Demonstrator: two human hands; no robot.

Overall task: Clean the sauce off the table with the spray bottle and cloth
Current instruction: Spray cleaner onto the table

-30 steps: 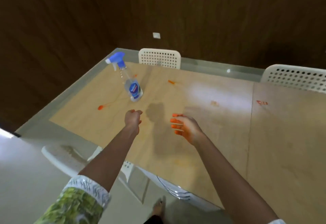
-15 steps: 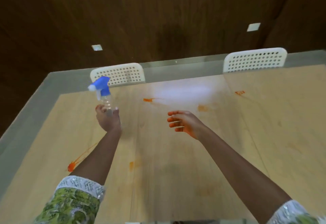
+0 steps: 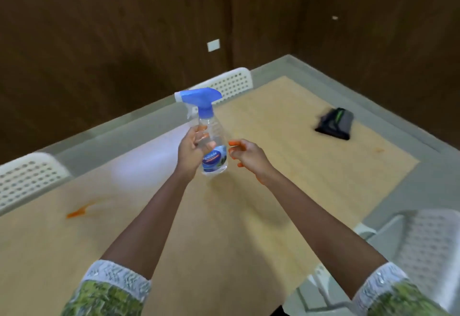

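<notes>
The left hand [image 3: 193, 150] grips a clear spray bottle [image 3: 210, 139] around its middle, fingers curled over the front and thumb across the side, holding it upright above the table [image 3: 286, 191]. The bottle has a blue trigger head whose white nozzle points to the left, and a blue label low on its body. The right hand [image 3: 245, 154] hovers just beside the bottle on its right, holding nothing, with the fingers loosely spread and bent toward the bottle; whether the fingertips touch the plastic cannot be told. Orange sauce coats those fingertips [image 3: 234, 143]. On the table's light wooden surface an orange sauce streak [image 3: 77, 212] lies well to the left of the arms, and a fainter orange mark [image 3: 379, 150] sits near the far right edge. A dark folded cloth [image 3: 334, 126] with a green stripe lies on the table well apart from the hands, toward the far right corner. White perforated chairs stand around the table: one [image 3: 231, 83] behind the bottle at the far side, one [image 3: 27, 176] at the left, and another [image 3: 423, 243] at the lower right. Both forearms end in green patterned sleeves with white trim.
</notes>
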